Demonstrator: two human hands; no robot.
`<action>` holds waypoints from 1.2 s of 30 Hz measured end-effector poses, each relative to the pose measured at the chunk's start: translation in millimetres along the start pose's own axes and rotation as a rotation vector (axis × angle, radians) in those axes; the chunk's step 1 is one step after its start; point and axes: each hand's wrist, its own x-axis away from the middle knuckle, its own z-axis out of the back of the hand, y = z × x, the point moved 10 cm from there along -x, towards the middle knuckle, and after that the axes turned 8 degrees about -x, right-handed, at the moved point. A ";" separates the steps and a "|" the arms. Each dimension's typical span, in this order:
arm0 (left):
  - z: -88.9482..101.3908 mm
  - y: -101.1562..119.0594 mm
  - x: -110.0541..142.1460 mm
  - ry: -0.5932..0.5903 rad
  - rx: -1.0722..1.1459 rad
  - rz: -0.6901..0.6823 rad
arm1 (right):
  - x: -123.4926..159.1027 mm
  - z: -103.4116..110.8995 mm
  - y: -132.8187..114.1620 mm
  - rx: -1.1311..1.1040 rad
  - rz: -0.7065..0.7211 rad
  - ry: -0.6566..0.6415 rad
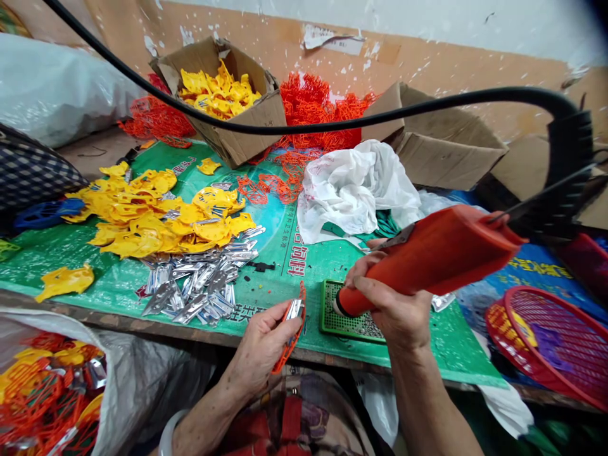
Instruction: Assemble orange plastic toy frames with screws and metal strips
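Note:
In my left hand [261, 339] is an orange plastic piece [284, 358] with a shiny metal plate [295, 309] against it, pinched between thumb and fingers near the table's front edge. My right hand [398, 316] is wrapped round a red-orange electric screwdriver [437, 253], tilted with its nose down over a green tray [325, 313]. Tiny dark and silver bits, perhaps screws, lie in the tray. The screwdriver's tip is hard to make out. Left of my hands, loose metal plates [199, 288] lie piled before a heap of yellow plastic pieces [161, 215].
A black cable [266, 130] arches across the view to the screwdriver. Behind stand a carton [256, 130] of yellow pieces, a heap of orange frames [318, 111] and a crumpled white bag [346, 190]. A red basket [570, 342] is at right, a filled sack [128, 373] at lower left.

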 end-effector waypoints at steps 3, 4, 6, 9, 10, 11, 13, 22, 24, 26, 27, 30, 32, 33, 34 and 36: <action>0.2 1.2 0.1 0.002 -0.002 -0.003 | 0.3 1.0 0.2 -0.006 -0.002 -0.005; 0.2 1.5 0.1 0.001 -0.003 -0.005 | 0.3 1.6 -0.3 -0.003 0.005 -0.002; 0.2 1.5 0.1 -0.001 -0.001 -0.011 | 0.4 2.7 -1.7 0.008 0.023 0.005; 0.1 -0.2 0.2 -0.004 0.004 -0.010 | 0.7 2.0 -2.8 0.010 0.033 0.005; 0.1 -1.0 0.1 -0.004 0.004 -0.007 | 1.1 1.1 -3.2 0.007 0.033 0.002; 0.2 -1.9 0.0 -0.003 0.006 -0.002 | 1.5 0.3 -3.7 0.006 0.033 0.003; -0.3 -3.2 -0.4 -0.007 0.018 0.007 | 2.7 -1.3 -5.1 0.013 0.030 0.012; 4.2 1.8 2.0 0.107 0.127 0.066 | 7.6 -6.2 -8.3 0.060 0.037 0.027; 5.5 2.8 4.0 0.136 0.153 0.079 | 7.2 -6.3 -7.5 0.056 0.038 0.006; 4.8 3.3 4.8 0.136 0.167 0.090 | 5.9 -3.0 -7.1 0.015 0.028 0.022; 4.1 3.4 4.9 0.129 0.168 0.095 | 4.9 -0.9 -7.7 -0.010 0.023 0.038; 3.1 3.9 4.5 0.118 0.156 0.105 | 1.6 2.8 -14.0 -0.086 0.012 0.090; 3.0 5.3 4.3 0.121 0.151 0.101 | -0.4 1.1 -21.7 -0.111 0.013 0.103; 2.3 6.2 4.2 0.118 0.155 0.096 | -1.1 -1.2 -26.5 -0.122 0.019 0.099; 1.1 7.2 4.2 0.111 0.166 0.090 | -1.6 -4.6 -31.8 -0.136 0.031 0.085; -2.0 9.2 4.2 0.089 0.189 0.078 | -1.8 -12.4 -41.0 -0.185 0.050 0.047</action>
